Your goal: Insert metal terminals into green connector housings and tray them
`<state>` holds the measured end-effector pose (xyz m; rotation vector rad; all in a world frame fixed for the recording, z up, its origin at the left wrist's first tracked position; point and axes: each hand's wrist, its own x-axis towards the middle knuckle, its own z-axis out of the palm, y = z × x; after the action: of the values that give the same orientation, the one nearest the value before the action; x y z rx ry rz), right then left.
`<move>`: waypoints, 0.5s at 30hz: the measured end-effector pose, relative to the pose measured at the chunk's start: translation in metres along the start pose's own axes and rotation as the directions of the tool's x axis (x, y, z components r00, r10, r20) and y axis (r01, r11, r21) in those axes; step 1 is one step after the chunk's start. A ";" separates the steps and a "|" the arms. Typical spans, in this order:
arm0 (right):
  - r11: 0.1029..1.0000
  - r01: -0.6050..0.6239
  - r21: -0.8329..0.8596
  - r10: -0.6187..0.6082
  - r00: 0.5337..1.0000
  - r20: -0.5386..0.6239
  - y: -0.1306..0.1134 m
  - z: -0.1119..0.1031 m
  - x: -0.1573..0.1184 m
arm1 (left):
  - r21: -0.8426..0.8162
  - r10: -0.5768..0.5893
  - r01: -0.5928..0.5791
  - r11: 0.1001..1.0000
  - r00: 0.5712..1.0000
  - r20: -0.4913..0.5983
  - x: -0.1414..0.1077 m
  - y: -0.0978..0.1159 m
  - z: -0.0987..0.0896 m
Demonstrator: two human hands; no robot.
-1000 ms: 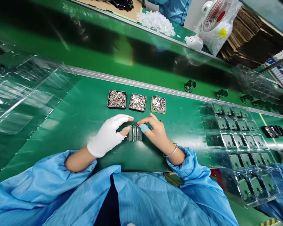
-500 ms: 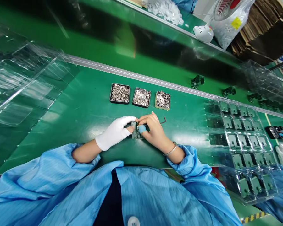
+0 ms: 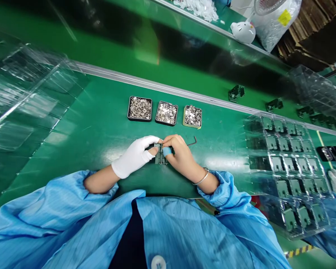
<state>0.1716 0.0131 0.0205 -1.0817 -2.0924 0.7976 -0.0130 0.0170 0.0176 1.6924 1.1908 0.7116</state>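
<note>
We see the green part point(image 3: 158, 160) at 6 o'clock from 3 trays point(image 3: 165, 123): our gloved left hand point(image 3: 136, 155) grips its 9 o'clock edge, our right hand point(image 3: 182, 152) pinches its 1 o'clock corner!

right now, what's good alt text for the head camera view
A white-gloved left hand and an ungloved right hand are both on a small green part on a green table. Beyond lie three small trays of shiny metal pieces; to the right, a clear plastic tray holds other green parts.
</note>
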 end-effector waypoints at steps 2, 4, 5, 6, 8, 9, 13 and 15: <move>0.994 -0.014 0.111 0.014 1.000 0.001 0.001 0.000 0.001 | -0.013 -0.037 0.037 0.999 0.999 -0.028 0.001 0.002 0.003; 0.955 -0.092 0.284 0.092 0.996 0.012 0.004 0.000 0.001 | -0.025 -0.075 0.073 0.997 0.995 -0.061 0.002 0.004 0.006; 0.922 -0.143 0.361 0.143 0.989 0.027 0.004 0.000 0.001 | -0.027 -0.082 0.080 0.996 0.994 -0.077 0.002 0.005 0.007; 0.891 -0.185 0.415 0.184 0.982 0.042 0.005 0.000 0.001 | -0.019 -0.079 0.077 0.997 0.993 -0.091 0.002 0.006 0.008; 0.870 -0.217 0.443 0.210 0.975 0.065 0.004 0.001 0.002 | 0.040 -0.044 0.049 0.998 0.993 -0.109 0.003 0.009 0.010; 0.878 -0.216 0.426 0.206 0.976 0.070 0.004 0.001 0.002 | 0.102 -0.016 0.028 0.994 0.993 -0.118 0.003 0.011 0.010; 0.874 -0.252 0.416 0.237 0.968 0.088 0.008 0.000 0.004 | 0.354 0.122 -0.052 0.934 0.976 -0.179 0.002 0.015 0.007; 0.826 -0.260 0.500 0.279 0.960 0.038 0.014 -0.003 0.001 | 0.324 0.153 -0.066 0.944 0.956 -0.252 -0.001 0.015 -0.001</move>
<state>0.1803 0.0213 0.0120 -1.0902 -1.5747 1.3608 -0.0086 0.0148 0.0314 1.9822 1.4720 0.8848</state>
